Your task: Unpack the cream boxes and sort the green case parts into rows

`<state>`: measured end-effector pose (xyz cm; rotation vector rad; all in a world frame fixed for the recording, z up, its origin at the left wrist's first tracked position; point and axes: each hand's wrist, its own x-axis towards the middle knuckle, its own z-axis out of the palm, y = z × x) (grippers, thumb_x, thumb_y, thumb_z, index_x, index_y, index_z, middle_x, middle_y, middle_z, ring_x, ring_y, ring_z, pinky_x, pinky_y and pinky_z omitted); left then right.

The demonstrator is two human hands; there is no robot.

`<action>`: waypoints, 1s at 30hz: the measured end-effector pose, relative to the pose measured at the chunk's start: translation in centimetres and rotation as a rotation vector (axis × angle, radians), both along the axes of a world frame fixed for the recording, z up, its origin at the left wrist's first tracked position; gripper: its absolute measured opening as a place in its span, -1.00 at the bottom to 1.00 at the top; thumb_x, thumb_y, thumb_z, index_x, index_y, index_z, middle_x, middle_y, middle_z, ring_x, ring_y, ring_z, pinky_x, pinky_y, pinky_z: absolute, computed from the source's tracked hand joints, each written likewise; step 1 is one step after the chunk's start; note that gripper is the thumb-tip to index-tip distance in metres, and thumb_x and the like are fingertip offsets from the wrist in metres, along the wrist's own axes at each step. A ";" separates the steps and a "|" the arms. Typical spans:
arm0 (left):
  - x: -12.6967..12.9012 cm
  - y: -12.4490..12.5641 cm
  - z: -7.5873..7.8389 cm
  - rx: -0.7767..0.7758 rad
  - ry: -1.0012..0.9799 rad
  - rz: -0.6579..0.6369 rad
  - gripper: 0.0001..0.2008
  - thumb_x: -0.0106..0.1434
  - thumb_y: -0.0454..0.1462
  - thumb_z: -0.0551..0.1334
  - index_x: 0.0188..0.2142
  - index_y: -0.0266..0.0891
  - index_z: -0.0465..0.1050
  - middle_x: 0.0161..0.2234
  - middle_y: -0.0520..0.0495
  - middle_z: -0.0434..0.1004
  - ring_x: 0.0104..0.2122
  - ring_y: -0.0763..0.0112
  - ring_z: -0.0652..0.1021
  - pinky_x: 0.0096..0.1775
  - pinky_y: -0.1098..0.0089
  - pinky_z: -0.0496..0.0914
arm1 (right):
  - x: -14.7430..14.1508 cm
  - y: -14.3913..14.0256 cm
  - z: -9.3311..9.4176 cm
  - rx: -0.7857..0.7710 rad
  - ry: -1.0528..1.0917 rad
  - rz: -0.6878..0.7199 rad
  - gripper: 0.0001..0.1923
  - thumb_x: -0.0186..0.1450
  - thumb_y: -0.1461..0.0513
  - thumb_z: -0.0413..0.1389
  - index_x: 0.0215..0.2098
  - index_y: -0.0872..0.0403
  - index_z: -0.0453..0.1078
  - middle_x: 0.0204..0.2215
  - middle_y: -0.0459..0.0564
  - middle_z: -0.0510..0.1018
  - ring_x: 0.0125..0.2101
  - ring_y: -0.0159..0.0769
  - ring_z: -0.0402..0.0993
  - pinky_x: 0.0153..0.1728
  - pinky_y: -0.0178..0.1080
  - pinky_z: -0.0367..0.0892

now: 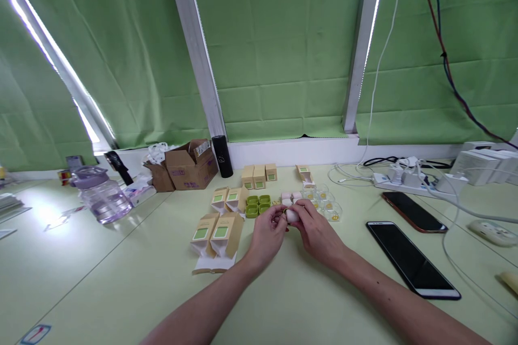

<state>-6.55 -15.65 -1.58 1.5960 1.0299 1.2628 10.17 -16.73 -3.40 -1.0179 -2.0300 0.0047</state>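
Observation:
My left hand (pixel 267 230) and my right hand (pixel 319 230) meet above the table, fingers closed in a pinch. Between them is a small whitish rounded piece (pixel 292 216), with a gold-coloured edge on the side of my left fingertips. Whether that gold part is separate, I cannot tell. Just behind my fingers lie several pale pink and white pieces (pixel 286 195), partly hidden. Left of these sit several small green square cups (pixel 258 206). To the right are clear domed plastic shells (pixel 332 207) with yellow centres. Tiny gold-coloured bits (pixel 275 202) lie beside the green cups.
Opened kraft boxes (pixel 226 232) lie left of my hands, with closed small boxes (pixel 259 175) behind. Two phones (pixel 413 259), a power strip (pixel 416 186) and cables are at right. A water jug (pixel 101 197), cardboard carton (pixel 192 170) and black cylinder (pixel 222 156) stand back left.

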 end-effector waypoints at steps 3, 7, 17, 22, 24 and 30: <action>0.0 0.1 0.0 -0.024 -0.010 0.007 -0.76 0.29 -0.24 0.25 -0.08 -0.26 0.56 -0.32 -0.07 0.63 -0.38 0.37 0.61 -0.30 0.35 0.57 | -0.1 0.0 0.0 -0.022 0.034 -0.003 -0.66 0.49 0.28 -0.09 0.19 -0.02 0.27 0.06 0.20 0.41 -0.08 -0.06 0.54 -0.15 -0.01 0.57; -0.5 0.0 0.3 0.077 0.066 0.019 -0.73 0.33 -0.18 0.27 -0.04 -0.23 0.58 -0.16 -0.16 0.67 -0.24 0.26 0.64 -0.15 0.26 0.54 | 0.3 -0.1 -0.1 -0.067 0.108 -0.010 -0.69 0.49 0.22 -0.05 0.18 -0.05 0.29 0.08 0.17 0.41 -0.04 -0.06 0.53 -0.11 -0.02 0.56; -1.1 -0.4 0.1 0.204 0.042 -0.115 -0.58 0.21 -0.28 0.39 0.07 -0.16 0.49 0.13 -0.21 0.52 0.12 0.12 0.52 0.17 0.09 0.37 | 0.6 -0.3 0.7 -0.167 0.327 0.082 -0.77 0.41 0.17 0.13 0.02 -0.04 0.41 -0.03 0.10 0.50 -0.07 -0.09 0.51 -0.13 -0.07 0.52; -0.7 -0.3 0.0 0.042 -0.052 -0.181 -0.55 0.21 -0.21 0.43 0.08 -0.19 0.49 0.13 -0.25 0.53 0.09 0.10 0.57 0.12 0.12 0.45 | 0.5 -0.2 0.7 -0.254 0.429 0.157 -0.80 0.39 0.15 0.15 -0.03 -0.04 0.42 -0.11 0.06 0.51 -0.20 -0.16 0.49 -0.23 -0.13 0.51; -0.7 -0.4 0.2 0.017 -0.057 -0.181 -0.55 0.20 -0.21 0.45 0.07 -0.21 0.51 0.12 -0.27 0.54 0.08 0.09 0.58 0.12 0.11 0.46 | 0.5 -0.2 0.5 -0.281 0.438 0.174 -0.79 0.40 0.15 0.15 0.00 -0.04 0.42 -0.10 0.06 0.50 -0.20 -0.18 0.49 -0.22 -0.13 0.51; -0.5 -0.6 0.9 -0.016 -0.082 -0.176 -0.57 0.18 -0.20 0.46 0.03 -0.23 0.54 0.04 -0.26 0.60 0.02 0.08 0.61 0.09 0.09 0.49 | 0.6 -0.1 0.6 -0.295 0.417 0.169 -0.73 0.42 0.15 0.10 0.08 -0.06 0.41 -0.03 0.08 0.48 -0.09 -0.12 0.48 -0.14 -0.08 0.52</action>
